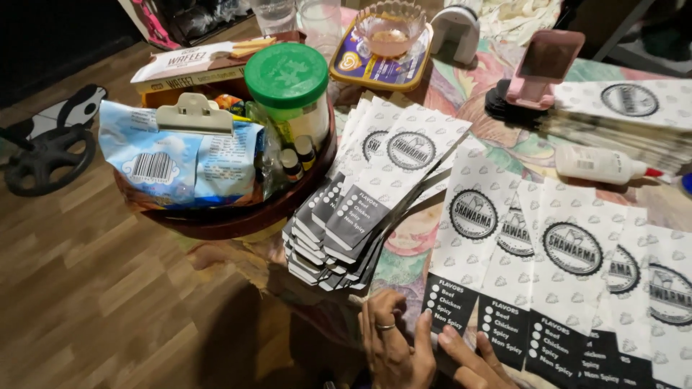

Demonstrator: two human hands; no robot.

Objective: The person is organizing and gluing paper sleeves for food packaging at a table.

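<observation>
We see our left hand [393,346] and our right hand [472,360] close together at the near edge of the worktop [497,137]. Both lie flat with fingers open, holding nothing. The fingertips press on the dark bottom end of the first paper bag [465,245] in a row of flat bags [577,266]. Just to the left sits a fanned pile of folded bags [360,209]. A glue bottle [602,164] lies near the far right edge. A round tray [238,216] of snacks stands at the left edge.
</observation>
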